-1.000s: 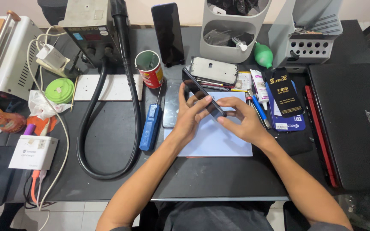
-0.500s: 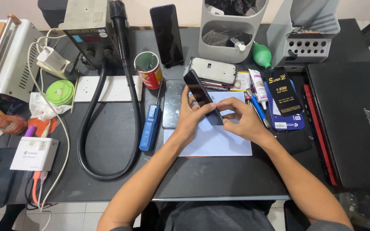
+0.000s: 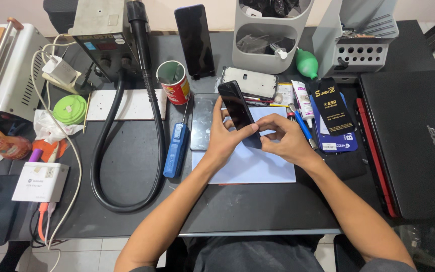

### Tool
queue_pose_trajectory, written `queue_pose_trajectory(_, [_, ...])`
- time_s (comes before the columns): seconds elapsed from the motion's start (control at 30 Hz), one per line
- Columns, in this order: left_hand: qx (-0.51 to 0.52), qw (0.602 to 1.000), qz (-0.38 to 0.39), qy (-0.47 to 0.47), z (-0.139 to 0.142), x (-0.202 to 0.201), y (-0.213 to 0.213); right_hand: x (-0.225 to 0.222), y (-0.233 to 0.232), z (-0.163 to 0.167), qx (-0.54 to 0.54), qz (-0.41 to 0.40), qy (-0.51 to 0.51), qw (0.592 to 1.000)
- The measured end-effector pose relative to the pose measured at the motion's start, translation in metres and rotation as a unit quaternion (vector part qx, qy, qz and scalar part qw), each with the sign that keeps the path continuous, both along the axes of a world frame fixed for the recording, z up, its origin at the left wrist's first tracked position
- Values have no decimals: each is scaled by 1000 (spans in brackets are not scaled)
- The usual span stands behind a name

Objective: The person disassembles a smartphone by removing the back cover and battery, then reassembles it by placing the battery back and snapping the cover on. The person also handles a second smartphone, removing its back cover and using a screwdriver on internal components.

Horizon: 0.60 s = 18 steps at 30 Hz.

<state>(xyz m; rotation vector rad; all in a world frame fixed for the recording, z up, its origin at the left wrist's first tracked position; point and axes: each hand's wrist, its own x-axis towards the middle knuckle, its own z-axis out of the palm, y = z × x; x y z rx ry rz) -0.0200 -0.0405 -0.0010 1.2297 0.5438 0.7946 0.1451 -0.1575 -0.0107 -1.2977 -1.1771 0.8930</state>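
- Since the earlier frame, the dark smartphone (image 3: 238, 108) has tipped a little more upright in the hands, and the right hand's fingers have curled in closer to its near end; everything else on the desk lies as it did.
- The left hand (image 3: 223, 136) is closed around the phone's left edge, thumb across the near part of the glass, fingertips behind.
- The right hand (image 3: 283, 138) pinches the phone's near right corner, fingers bent; its grip is on the phone and nothing else.
- The phone is held tilted above the far part of a pale blue work mat (image 3: 250, 166), in the middle of the dark desk (image 3: 258, 211), far end pointing away to the left.
- Left of the mat, a second flat phone or glass panel (image 3: 202, 123) lies on the desk, and left of that a blue handled tool (image 3: 176, 148).
- A red can (image 3: 173, 80), open at the top, stands far left of the hands; what is inside cannot be made out.
- A grey two-tier organiser (image 3: 270, 38) stands at the far edge: dark items fill its top bin, and a clear bag with a small bottle sits in the lower opening.
- A grey perforated rack (image 3: 361, 48) to the right holds small tools in its holes.
- A black hose (image 3: 127, 151) loops across the left of the desk from a grey station (image 3: 99, 30).
- A closed black laptop (image 3: 414, 141) lies at the far right.
- Another phone (image 3: 194, 40) leans upright beside the organiser.
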Motion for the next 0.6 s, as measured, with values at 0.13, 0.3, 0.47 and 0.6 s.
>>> queue_pose_trajectory(0.13, [-1, 1000, -5, -4, 1, 0, 2, -2, 0, -1, 0, -9, 8, 1000])
queue_pose_trajectory(0.3, [1, 1000, -4, 0, 3, -1, 4, -1, 1, -2, -7, -15, 5, 1000])
queue_pose_trajectory(0.47, [-4, 1000, -10, 1, 5, -4, 3, 4, 2, -1, -32, -3, 30, 999])
queue_pose_trajectory(0.6, [0, 1000, -7, -5, 5, -2, 3, 5, 1, -3, -27, -2, 10, 1000])
